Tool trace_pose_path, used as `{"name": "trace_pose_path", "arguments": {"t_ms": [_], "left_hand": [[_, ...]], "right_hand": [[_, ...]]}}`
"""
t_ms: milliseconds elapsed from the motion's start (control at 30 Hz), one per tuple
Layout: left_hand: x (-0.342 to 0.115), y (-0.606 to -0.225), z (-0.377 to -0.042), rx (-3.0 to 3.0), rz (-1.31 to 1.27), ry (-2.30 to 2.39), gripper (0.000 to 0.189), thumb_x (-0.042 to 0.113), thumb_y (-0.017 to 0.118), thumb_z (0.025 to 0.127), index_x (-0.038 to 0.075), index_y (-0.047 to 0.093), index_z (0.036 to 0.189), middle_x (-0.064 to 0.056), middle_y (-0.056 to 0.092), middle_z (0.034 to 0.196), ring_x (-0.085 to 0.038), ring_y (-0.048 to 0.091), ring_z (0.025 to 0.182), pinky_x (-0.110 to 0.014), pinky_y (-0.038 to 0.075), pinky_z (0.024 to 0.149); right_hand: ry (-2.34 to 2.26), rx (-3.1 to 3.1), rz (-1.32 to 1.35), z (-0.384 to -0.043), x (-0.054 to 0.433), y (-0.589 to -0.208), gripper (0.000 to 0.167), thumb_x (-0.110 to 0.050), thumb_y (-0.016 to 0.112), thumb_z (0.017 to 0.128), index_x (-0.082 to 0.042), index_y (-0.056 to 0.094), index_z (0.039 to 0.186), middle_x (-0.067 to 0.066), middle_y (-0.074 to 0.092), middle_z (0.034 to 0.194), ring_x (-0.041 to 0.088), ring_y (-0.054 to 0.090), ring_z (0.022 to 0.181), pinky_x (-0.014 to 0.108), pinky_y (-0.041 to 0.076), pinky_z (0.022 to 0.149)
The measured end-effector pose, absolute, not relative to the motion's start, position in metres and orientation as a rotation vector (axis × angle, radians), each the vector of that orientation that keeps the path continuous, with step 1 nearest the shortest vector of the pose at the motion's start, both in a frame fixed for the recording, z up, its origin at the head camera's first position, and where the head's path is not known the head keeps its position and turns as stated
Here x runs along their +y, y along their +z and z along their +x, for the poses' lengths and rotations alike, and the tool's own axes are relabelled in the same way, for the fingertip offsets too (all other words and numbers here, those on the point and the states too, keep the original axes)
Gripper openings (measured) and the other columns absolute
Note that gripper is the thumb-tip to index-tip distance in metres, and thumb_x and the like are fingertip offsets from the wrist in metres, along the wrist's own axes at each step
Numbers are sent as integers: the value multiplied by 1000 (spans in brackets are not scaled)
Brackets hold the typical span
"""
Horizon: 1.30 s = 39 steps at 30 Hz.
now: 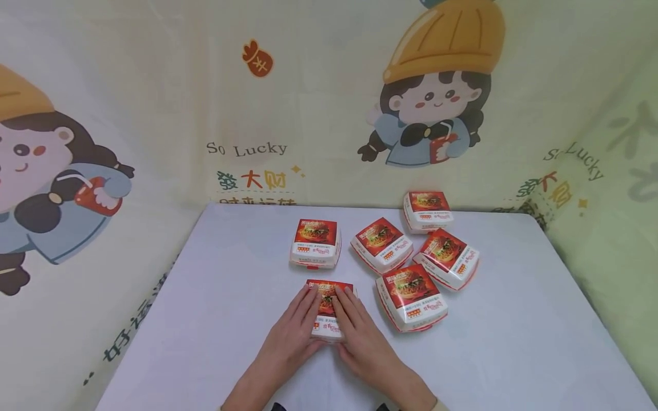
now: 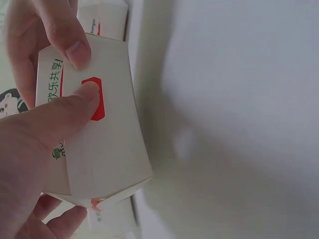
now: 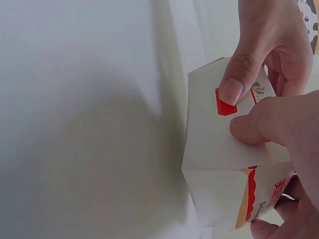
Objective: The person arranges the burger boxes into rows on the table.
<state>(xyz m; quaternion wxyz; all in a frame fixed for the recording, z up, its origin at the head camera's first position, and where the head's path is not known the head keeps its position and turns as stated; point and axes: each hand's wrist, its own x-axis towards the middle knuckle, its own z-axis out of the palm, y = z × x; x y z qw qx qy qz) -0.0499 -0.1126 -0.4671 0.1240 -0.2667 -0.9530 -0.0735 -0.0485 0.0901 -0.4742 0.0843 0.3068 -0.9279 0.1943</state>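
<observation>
Both of my hands hold one red-and-white hamburger box (image 1: 327,308) near the front middle of the table. The left hand (image 1: 289,338) grips its left side and the right hand (image 1: 367,345) its right side, fingers over the printed lid. Seen in the left wrist view, the left thumb presses the red tab (image 2: 101,105) on the box's white front panel. Close beside that tab, the right thumb (image 3: 249,128) touches the same panel in the right wrist view. The lid appears closed. Parts of the box's sides and lid are hidden by my hands.
Behind the held box stands another hamburger box (image 1: 315,242). To the right is a loose group of several more, among them a near box (image 1: 413,297) and a far box (image 1: 428,211). The white table (image 1: 216,285) meets a printed cloth backdrop (image 1: 319,114).
</observation>
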Motion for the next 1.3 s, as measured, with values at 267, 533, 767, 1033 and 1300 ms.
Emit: {"name": "trace_pose_path", "arguments": {"t_ms": [267,533,767,1033,1300], "left_hand": [[-125,-474,-45,-2828,-735,-273,95,43,86,72,3,44,147,-11,43,155,-27,37,146,-37,44,111],[-132,-479,-46,-2823,-727,-374,101,38,90,67,5,42,149,-9,40,157,-26,35,147,-36,44,111],[-135,-482,-49,-2812,-676,-482,100,34,91,67,5,42,149,-7,40,157,-25,33,148,-37,44,110],[-138,-479,-51,-2912,-625,-581,99,37,87,72,12,36,154,-1,31,163,-21,26,152,-39,40,114],[-138,-480,-52,-2915,-616,-572,100,39,88,71,14,37,154,-1,31,162,-21,27,151,-41,40,114]], "right_hand": [[625,-2786,964,-46,81,-479,83,-20,78,83,-4,35,153,10,26,164,27,21,153,44,32,120],[651,-2812,937,-44,77,-482,83,-23,76,84,-7,34,154,6,23,165,25,18,154,50,30,120],[636,-2739,917,-45,76,-486,83,-23,79,81,-7,37,152,6,28,163,27,25,152,52,34,117],[684,-2779,909,-46,77,-486,82,-23,77,84,-9,35,153,3,26,164,25,23,153,52,33,119],[716,-2823,894,-46,78,-486,85,-21,78,82,-11,34,154,0,22,166,26,21,153,54,32,118]]}}
